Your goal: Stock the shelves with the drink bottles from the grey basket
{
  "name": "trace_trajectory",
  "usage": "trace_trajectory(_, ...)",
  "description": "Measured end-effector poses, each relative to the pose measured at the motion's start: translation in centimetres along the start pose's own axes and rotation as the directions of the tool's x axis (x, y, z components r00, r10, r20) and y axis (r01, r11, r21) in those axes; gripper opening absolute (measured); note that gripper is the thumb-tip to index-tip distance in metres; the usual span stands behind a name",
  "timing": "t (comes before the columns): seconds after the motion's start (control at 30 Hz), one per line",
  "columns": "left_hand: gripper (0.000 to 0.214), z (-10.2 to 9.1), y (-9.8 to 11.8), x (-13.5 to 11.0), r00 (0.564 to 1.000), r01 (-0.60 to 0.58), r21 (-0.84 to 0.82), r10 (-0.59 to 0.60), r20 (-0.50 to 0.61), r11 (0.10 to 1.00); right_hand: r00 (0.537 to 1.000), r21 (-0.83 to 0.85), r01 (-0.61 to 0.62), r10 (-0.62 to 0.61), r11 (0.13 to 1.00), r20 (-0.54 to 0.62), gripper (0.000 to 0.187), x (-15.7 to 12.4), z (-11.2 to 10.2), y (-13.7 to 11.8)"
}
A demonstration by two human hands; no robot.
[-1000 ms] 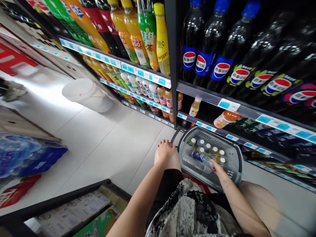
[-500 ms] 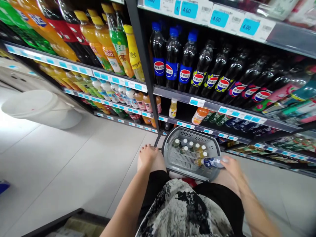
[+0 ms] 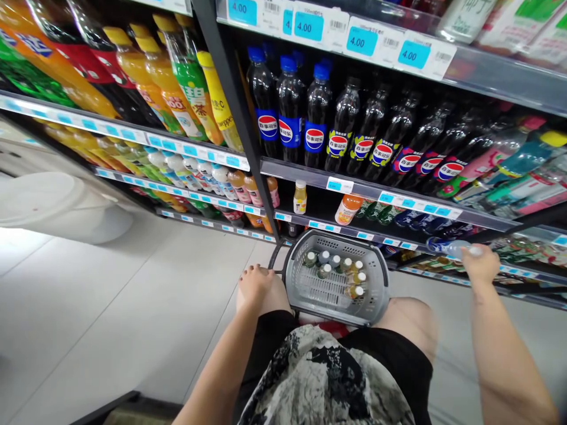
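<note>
From here, at left stands a white bucket point(image 3: 101, 221); well apart from it, the left hand point(image 3: 257, 282) rests on the knee point(image 3: 280, 293), fingers a little apart, holding nothing. Next comes the basket point(image 3: 305, 296), with white-capped drinks point(image 3: 348, 265) inside. The blue-labelled bottle point(image 3: 448, 247), over the basket a moment ago, is now clear of it, up at the shelf edge point(image 3: 401, 244), touching or not I can't tell; the right hand point(image 3: 482, 264) is clamped round its capped end.
</note>
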State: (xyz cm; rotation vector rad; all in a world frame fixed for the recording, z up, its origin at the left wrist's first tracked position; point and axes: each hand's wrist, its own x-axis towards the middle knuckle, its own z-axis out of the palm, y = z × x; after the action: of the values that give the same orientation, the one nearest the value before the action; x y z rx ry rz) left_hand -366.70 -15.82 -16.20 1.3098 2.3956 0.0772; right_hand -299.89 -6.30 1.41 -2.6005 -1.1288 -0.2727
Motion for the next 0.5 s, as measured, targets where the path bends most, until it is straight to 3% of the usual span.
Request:
trace_trajectory(0.1,0.054,-0.1,0.2,0.1,1.000,0.001,0.009,-0.001,0.005,1.000,0.997,0.000,0.077,-0.077,0.997,-0.033,0.053,1.4,1.0,0.1)
trace_trajectory(0.27,0.051,-0.2,0.4,0.4,1.000,0.005,0.023,-0.005,0.010,1.000,0.979,-0.067,0.193,-0.188,0.979,0.077,0.045,3.0,2.8,0.0)
trace_trajectory(0.37,0.046,-0.3,0.5,0.5,1.000,0.014,0.034,-0.015,0.021,0.999,0.977,-0.093,0.202,-0.193,0.975,0.095,0.050,4.2,3.3,-0.6)
trace_trajectory(0.5,0.047,-0.5,0.8,0.8,0.999,0.011,0.051,-0.013,0.040,0.999,0.983,-0.153,0.181,-0.180,0.972,0.024,0.053,6.5,3.7,-1.1)
